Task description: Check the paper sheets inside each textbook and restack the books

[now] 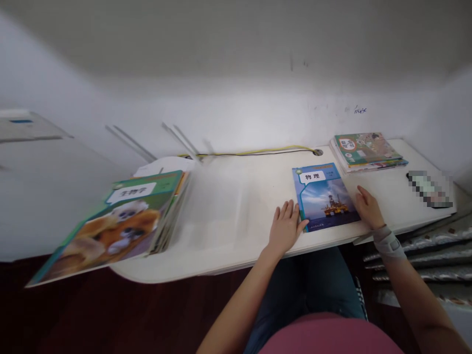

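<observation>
A blue physics textbook with an oil rig on its cover lies flat on the white desk before me. My left hand rests at the book's left edge, fingers stretched out and the thumb near its lower left corner. At the opposite edge is my right hand, its fingers extended beside the cover and a pale band on the wrist. Neither hand grips the book. To the left stands a stack of books topped by a green biology textbook with monkeys on the cover, which juts past the desk edge.
Another book stack sits at the back right. Near the right end lies a blurred-out phone-like item. A yellow and black cable runs along the wall to a hole. Silvery patterned panels are at lower right.
</observation>
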{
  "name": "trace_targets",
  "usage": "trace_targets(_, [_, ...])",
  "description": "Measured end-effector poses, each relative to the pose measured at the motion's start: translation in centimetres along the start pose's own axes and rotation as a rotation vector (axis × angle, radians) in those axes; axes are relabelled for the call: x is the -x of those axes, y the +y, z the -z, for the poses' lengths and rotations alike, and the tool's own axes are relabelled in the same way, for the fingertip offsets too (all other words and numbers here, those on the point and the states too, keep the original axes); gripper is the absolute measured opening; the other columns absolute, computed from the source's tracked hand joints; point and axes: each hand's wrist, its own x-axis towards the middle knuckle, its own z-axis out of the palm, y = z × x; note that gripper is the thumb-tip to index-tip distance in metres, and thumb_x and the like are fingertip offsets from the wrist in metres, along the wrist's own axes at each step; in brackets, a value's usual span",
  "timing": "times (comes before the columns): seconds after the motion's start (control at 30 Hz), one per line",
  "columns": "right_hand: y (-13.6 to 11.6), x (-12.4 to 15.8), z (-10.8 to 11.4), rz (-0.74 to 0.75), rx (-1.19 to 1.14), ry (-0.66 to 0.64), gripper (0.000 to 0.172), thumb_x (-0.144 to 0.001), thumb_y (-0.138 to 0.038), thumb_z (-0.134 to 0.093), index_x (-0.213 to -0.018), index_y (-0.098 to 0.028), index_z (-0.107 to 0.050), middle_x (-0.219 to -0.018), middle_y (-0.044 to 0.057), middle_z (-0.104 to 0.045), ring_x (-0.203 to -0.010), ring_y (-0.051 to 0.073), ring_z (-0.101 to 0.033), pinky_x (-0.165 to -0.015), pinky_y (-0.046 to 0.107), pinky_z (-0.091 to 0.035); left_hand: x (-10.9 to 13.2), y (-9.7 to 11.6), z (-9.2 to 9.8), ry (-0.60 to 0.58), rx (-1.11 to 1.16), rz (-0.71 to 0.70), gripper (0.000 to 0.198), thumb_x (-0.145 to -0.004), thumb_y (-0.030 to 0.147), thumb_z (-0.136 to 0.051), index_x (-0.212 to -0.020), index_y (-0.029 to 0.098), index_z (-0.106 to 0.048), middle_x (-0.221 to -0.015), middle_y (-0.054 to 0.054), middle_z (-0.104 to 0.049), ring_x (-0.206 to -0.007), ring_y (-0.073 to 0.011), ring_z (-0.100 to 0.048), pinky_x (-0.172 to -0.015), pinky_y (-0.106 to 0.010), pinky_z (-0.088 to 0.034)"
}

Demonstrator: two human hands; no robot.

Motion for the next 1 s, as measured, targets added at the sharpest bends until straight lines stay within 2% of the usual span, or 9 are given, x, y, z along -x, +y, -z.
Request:
trace_targets(0.07, [0.6,-0.2,0.1,0.067,0.151,-0.015,0.051,-0.083,-0.054,-0.047,-0.112,-0.015,-0.063,-0.133,0.015,-0.052,-0.129,0.028,-0.042,-0.11,0.049,-0.028,0.0,-0.1,-0.1,0.009,0.0,0.0,0.061,-0.092,0.051,-0.032,-0.134,0.009,-0.046,-0.142,-0.019,-0.04,-0.133,-0.0311,-0.035,-0.107,-0.049,-0.031])
trace_targets(0.2, [1.4,-0.3,-0.3,0.171,0.347,-0.087,0.061,-0.089,-0.059,-0.028,-0.109,-0.015,-0.065,-0.138,0.015,-0.046,-0.134,0.028,-0.034,-0.111,0.05,-0.026,0.0,-0.1,-0.2,0.006,-0.006,0.001,0.061,-0.092,0.05,-0.033,-0.134,0.008,-0.045,-0.143,-0.018,-0.038,-0.133,-0.0311,-0.035,-0.107,-0.049,-0.031])
trace_targets(0.37, [1.6,-0.3,-0.5,0.212,0.381,-0.082,0.067,-0.089,-0.062,-0.02,-0.11,-0.016,-0.065,-0.138,0.015,-0.047,-0.133,0.029,-0.036,-0.11,0.053,-0.027,0.1,0.0,-0.1,0.003,-0.013,-0.002,0.061,-0.093,0.05,-0.032,-0.135,0.008,-0.045,-0.143,-0.018,-0.038,-0.133,-0.0306,-0.035,-0.107,-0.049,-0.031])
trace_targets(0.63, [1.2,-0.1,-0.5,0.184,0.36,-0.077,0.071,-0.087,-0.067,-0.021,-0.107,-0.016,-0.066,-0.139,0.015,-0.046,-0.133,0.029,-0.036,-0.111,0.051,-0.026,0.0,0.0,-0.1,-0.004,-0.032,0.004,0.062,-0.093,0.051,-0.03,-0.134,0.007,-0.045,-0.144,-0.017,-0.038,-0.133,-0.0306,-0.035,-0.108,-0.048,-0.03])
trace_targets(0.77, [-1.3,0.5,0.6,0.209,0.271,-0.137,0.067,-0.088,-0.065,-0.023,-0.115,-0.018,-0.063,-0.143,0.012,-0.042,-0.134,0.028,-0.033,-0.112,0.049,-0.025,0.4,0.5,-0.1,0.0,-0.022,0.002,0.063,-0.092,0.052,-0.029,-0.134,0.008,-0.046,-0.142,-0.018,-0.041,-0.132,-0.0305,-0.036,-0.107,-0.048,-0.031])
trace_targets(0.87, [-4.5,0.8,0.8,0.327,0.149,-0.369,0.055,-0.095,-0.051,-0.021,-0.126,-0.024,-0.056,-0.145,0.006,-0.04,-0.135,0.021,-0.033,-0.113,0.044,-0.024,0.8,1.1,0.4,-0.002,-0.009,-0.04,0.063,-0.091,0.054,-0.031,-0.133,0.01,-0.047,-0.141,-0.017,-0.042,-0.131,-0.0294,-0.039,-0.106,-0.046,-0.033])
trace_targets(0.93, [-6.6,0.9,-0.4,0.459,0.125,-0.511,0.048,-0.096,-0.045,-0.024,-0.132,-0.026,-0.05,-0.147,0.004,-0.037,-0.137,0.019,-0.029,-0.114,0.043,-0.023,0.8,1.0,1.1,-0.024,0.0,-0.094,0.062,-0.091,0.055,-0.031,-0.132,0.011,-0.048,-0.141,-0.015,-0.044,-0.128,-0.0277,-0.042,-0.104,-0.043,-0.036])
trace_targets(1.0, [-8.2,1.1,-2.5,0.586,0.208,-0.581,0.046,-0.094,-0.044,-0.034,-0.134,-0.025,-0.048,-0.148,0.006,-0.034,-0.139,0.021,-0.023,-0.113,0.046,-0.023,0.5,-0.1,1.9,-0.039,-0.009,-0.135,0.059,-0.092,0.053,-0.032,-0.133,0.014,-0.047,-0.141,-0.014,-0.044,-0.129,-0.0272,-0.042,-0.104,-0.043,-0.036])
